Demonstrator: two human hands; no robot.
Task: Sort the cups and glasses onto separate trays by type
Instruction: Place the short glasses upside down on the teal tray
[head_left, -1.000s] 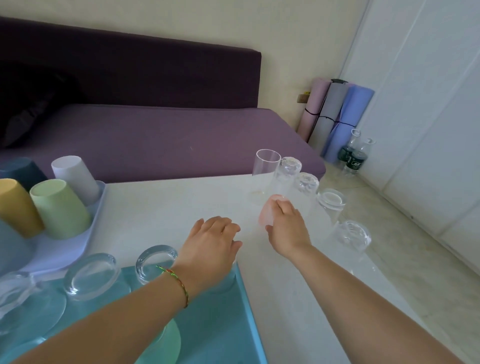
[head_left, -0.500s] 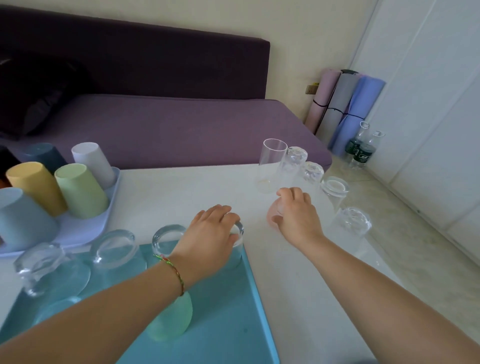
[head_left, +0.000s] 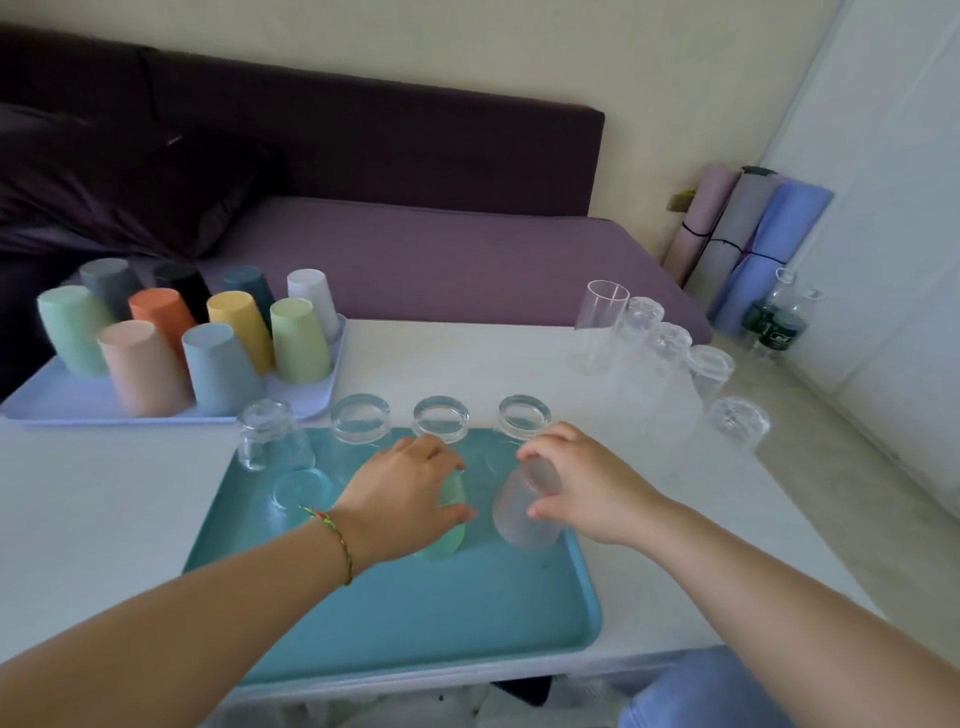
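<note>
Right hand (head_left: 587, 483) grips a frosted glass (head_left: 519, 519), left hand (head_left: 405, 493) grips a green glass (head_left: 451, 540) on the teal tray (head_left: 441, 623); so close together, they could clink or topple.

I see a white rectangular table (head_left: 104, 519) carrying a teal rectangular plastic tray (head_left: 415, 613) at its near edge, a pale lavender plastic tray (head_left: 52, 402) at the far left, and a row of clear drinking glasses (head_left: 670, 351) on the right, the farthest upright, the others upside down.
</note>
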